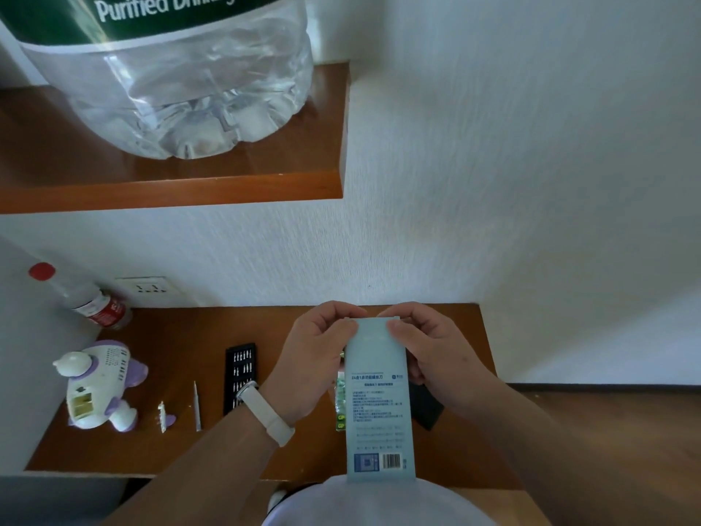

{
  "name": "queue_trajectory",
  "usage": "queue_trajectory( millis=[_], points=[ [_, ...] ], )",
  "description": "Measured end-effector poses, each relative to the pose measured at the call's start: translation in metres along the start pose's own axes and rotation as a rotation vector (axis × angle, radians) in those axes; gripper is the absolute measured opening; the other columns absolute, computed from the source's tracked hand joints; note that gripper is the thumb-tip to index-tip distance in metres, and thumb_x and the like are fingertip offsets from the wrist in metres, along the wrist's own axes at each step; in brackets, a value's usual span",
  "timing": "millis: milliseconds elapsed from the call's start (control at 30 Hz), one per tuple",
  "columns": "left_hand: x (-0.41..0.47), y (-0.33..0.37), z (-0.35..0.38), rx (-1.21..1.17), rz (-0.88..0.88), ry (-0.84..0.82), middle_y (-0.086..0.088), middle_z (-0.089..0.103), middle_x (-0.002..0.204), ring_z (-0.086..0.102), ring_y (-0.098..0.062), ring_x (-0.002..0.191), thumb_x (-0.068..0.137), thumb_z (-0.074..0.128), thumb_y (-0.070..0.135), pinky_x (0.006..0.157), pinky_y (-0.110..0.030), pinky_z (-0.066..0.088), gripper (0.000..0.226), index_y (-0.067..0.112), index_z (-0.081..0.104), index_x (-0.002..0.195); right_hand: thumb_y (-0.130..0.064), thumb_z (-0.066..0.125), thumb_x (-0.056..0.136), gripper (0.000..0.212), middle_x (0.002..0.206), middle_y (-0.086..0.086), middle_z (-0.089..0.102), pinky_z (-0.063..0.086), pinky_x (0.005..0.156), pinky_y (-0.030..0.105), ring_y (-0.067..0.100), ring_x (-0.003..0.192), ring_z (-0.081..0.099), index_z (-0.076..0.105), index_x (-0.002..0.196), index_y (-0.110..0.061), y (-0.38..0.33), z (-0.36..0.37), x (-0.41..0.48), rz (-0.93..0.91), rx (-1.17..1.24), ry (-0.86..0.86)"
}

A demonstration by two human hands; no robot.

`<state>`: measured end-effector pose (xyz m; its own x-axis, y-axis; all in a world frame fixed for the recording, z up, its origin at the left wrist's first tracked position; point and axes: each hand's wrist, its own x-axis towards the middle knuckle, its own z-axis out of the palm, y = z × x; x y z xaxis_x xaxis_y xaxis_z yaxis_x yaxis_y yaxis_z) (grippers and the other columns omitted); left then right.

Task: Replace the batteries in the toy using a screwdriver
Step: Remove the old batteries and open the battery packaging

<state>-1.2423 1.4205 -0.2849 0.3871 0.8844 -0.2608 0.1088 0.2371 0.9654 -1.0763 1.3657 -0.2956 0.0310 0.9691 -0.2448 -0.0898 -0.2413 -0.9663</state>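
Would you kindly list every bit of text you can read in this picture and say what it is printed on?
"Purified Drinking": green label of the large water bottle, cut off at the frame's top.
"GP", twice: green battery pack.
Light blue box: heading starts "24"; the rest is too small to read.
Small bottle, red label: blurred.

observed: both forearms bare to the frame edge. left wrist, just behind the left hand (pixel 315 358), carries a pale off-white strap (pixel 267 417), smooth and flat, with a rounded case on its far side. right hand (pixel 428 354) bare. torso: plain white garment (pixel 379 503), bottom centre.
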Motion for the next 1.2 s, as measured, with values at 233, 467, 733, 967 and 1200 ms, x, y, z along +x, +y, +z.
queue_trajectory(
  millis=[233,467,733,967,1200],
  points=[
    [0.0,-0.003,-0.008,-0.015,-0.03,-0.011,-0.021,0.071,0.094,0.072,-0.025,0.085,0.097,0.055,0.006,0.067,-0.037,0.059,0.015,0.007,0.07,0.098,-0.017,0.049,0.1,0.018,0.075,0.016,0.054,0.029,0.046,0.024,0.018,0.051,0.04,0.064,0.094,-0.007,0.004,0.002,0.012,0.102,0.085,-0.011],
    [-0.003,-0.006,-0.019,-0.023,-0.002,-0.008,-0.022,0.069,0.095,0.071,-0.026,0.086,0.098,0.057,0.009,0.063,-0.03,0.059,0.013,0.01,0.07,0.1,-0.021,0.05,0.101,0.02,0.072,0.008,0.062,0.044,0.049,0.024,0.014,0.054,0.052,0.07,0.097,-0.019,0.002,0.004,0.013,0.001,-0.095,-0.044],
    [-0.012,-0.024,-0.035,0.074,0.025,-0.018,-0.007,0.075,0.088,0.074,-0.025,0.086,0.098,0.055,0.01,0.064,-0.031,0.061,0.017,0.012,0.072,0.101,-0.023,0.058,0.097,0.018,0.089,-0.001,0.071,0.058,0.064,0.026,0.02,0.078,0.07,0.065,0.113,-0.026,0.013,0.004,0.004,-0.045,-0.303,-0.124],
    [-0.017,-0.028,-0.042,-0.058,0.015,-0.091,-0.009,0.074,0.092,0.073,-0.026,0.085,0.093,0.063,0.01,0.064,-0.033,0.061,0.022,0.011,0.063,0.115,-0.02,0.059,0.096,0.016,0.085,-0.005,0.071,0.058,0.066,0.026,0.016,0.081,0.069,0.064,0.111,-0.023,0.011,0.013,0.005,-0.063,-0.224,-0.115],
    [-0.021,-0.045,-0.063,-0.318,-0.128,-0.392,-0.016,0.066,0.122,0.061,-0.039,0.114,0.068,0.085,0.046,0.102,-0.06,0.045,0.068,0.017,0.063,0.126,-0.04,0.061,0.093,0.024,0.1,0.01,0.069,0.05,0.07,0.034,0.041,0.086,0.058,0.064,0.113,-0.026,0.006,0.025,0.012,-0.068,0.023,-0.167]
  ],
)
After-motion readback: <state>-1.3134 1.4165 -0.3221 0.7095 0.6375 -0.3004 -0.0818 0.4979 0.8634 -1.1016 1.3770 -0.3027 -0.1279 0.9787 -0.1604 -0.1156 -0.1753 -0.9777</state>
